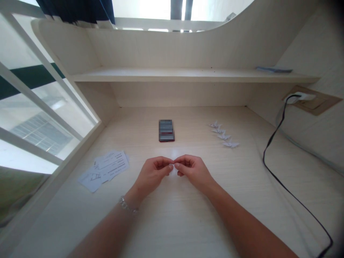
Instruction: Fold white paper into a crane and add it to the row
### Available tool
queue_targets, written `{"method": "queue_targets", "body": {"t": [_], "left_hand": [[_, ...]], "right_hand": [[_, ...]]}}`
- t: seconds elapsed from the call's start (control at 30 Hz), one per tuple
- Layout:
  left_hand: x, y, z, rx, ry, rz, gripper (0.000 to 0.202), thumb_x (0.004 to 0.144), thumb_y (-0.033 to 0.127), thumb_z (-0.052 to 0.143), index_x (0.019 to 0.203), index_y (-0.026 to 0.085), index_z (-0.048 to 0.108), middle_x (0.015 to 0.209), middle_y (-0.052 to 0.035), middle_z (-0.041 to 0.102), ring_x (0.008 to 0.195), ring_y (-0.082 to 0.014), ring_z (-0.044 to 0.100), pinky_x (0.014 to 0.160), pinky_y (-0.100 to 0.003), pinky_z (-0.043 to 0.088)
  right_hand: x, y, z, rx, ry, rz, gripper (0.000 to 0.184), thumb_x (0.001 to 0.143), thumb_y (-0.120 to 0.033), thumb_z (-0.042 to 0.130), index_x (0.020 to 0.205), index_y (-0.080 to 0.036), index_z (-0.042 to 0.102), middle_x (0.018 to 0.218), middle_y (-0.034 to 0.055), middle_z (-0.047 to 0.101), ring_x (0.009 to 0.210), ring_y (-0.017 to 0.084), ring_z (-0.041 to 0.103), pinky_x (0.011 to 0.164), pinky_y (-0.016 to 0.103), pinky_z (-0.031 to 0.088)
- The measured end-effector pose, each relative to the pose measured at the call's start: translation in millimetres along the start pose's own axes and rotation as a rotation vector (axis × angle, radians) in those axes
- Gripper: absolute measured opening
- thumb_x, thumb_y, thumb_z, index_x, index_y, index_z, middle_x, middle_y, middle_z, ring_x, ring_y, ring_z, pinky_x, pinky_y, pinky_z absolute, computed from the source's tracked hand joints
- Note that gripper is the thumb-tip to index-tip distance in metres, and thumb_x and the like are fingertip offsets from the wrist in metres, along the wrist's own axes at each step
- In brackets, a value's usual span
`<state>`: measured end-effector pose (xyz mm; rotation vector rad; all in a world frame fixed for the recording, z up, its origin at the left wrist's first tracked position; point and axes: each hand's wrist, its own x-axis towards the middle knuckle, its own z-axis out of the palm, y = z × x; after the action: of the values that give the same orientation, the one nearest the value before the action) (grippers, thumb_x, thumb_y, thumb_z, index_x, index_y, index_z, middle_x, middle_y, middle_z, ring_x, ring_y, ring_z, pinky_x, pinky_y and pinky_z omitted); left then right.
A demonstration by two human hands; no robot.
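Note:
Above the middle of the desk, my left hand (156,172) and my right hand (193,170) meet, fingertips almost touching. Each is closed, thumb against index finger in a pinch. Whatever lies between the fingertips is hidden or too small to name. A bracelet circles my left wrist. To the right, beyond my right hand, several small folded white paper cranes (223,135) form a slanting row. Printed paper sheets (111,166) lie overlapping to the left of my left hand. Straight beyond both hands is a dark phone (166,130) with a blurred screen.
A black cable (271,172) runs from the wall socket (314,100) down the desk's right side. Across the back stretches a shelf (174,74) with a flat bluish item (274,69) at its right end. White rails (34,96) border the left side.

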<state>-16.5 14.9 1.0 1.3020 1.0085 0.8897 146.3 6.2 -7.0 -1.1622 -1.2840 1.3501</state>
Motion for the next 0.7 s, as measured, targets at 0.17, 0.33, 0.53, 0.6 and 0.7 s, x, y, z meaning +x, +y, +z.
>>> {"method": "queue_targets", "body": {"t": [0.17,0.33,0.53,0.6,0.7], "left_hand": [[-1.2,1.5,3.4,-0.119,-0.015,-0.01,0.039,0.063,0.016,0.07,0.1,0.014,0.059,0.081,-0.0044,0.067,0.069,-0.0128,0.061,0.065,-0.026,0.048],[-1.0,2.6,3.2,-0.115,0.027,-0.03,0.037,0.061,0.015,0.071,0.096,0.013,0.061,0.078,-0.0044,0.068,0.07,-0.0138,0.062,0.066,-0.025,0.049],[-1.5,2.1,3.2,-0.145,0.049,-0.027,0.034,0.06,0.013,0.071,0.092,0.013,0.062,0.079,-0.0046,0.068,0.069,-0.0128,0.062,0.065,-0.024,0.048],[-1.4,2.3,4.5,-0.15,0.054,-0.021,0.033,0.061,0.014,0.07,0.093,0.013,0.062,0.079,-0.0047,0.067,0.069,-0.0118,0.06,0.064,-0.023,0.048],[-0.5,2.2,6.6,-0.134,0.074,-0.024,0.029,0.064,0.019,0.07,0.092,0.012,0.061,0.075,-0.0049,0.066,0.066,-0.0115,0.059,0.06,-0.023,0.047]], "right_hand": [[1.4,-1.1,-0.9,0.068,0.064,0.003,0.02,0.067,-0.028,0.067,0.079,-0.013,0.065,0.063,0.0015,0.063,0.052,0.01,0.056,0.052,0.023,0.047],[-0.6,-4.3,-1.8,0.037,0.051,-0.011,0.021,0.068,-0.029,0.066,0.082,-0.014,0.067,0.066,0.0024,0.064,0.055,0.011,0.057,0.054,0.024,0.048],[-2.7,-4.0,0.2,-0.053,0.045,-0.065,0.017,0.071,-0.027,0.063,0.083,-0.015,0.067,0.068,0.0036,0.066,0.058,0.013,0.06,0.056,0.026,0.048],[-3.8,-3.2,1.8,-0.082,0.06,-0.1,0.017,0.072,-0.026,0.062,0.083,-0.015,0.068,0.069,0.004,0.066,0.059,0.014,0.059,0.057,0.026,0.047],[-4.8,-2.0,3.9,-0.112,0.067,-0.125,0.016,0.073,-0.027,0.061,0.083,-0.016,0.068,0.072,0.0048,0.066,0.062,0.014,0.059,0.058,0.026,0.047]]}}
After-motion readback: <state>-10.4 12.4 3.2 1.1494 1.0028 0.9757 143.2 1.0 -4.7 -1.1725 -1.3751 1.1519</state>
